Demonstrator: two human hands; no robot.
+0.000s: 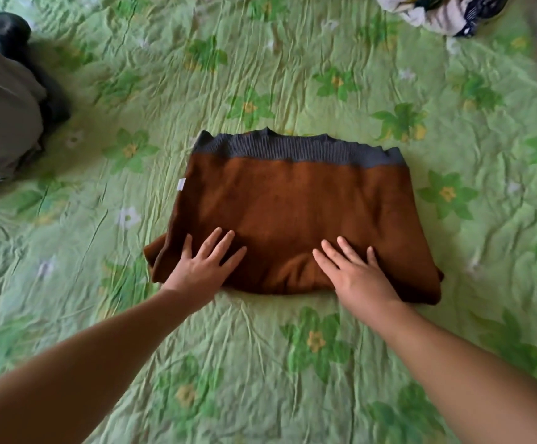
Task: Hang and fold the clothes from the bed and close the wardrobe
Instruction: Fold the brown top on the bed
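Both hands, left (204,265) and right (355,277), are pressing flat, fingers spread, gripping nothing, on the folded brown sweater (293,203) lying mid-bed (260,363). It's looking soft and floppy; I'd be scooping under the near edge.

Left hand (203,267) flat, fingers spread, right hand (358,277) flat alongside, both forearms extended forward

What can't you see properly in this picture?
All in the head view:
- Grey clothes: cut off by the left edge.
- Patterned clothes: cut off by the top edge.
- Sweater: sleeves hidden inside its own folds; the left hand and right hand cover part of the near edge.
- Wardrobe: outside the picture.
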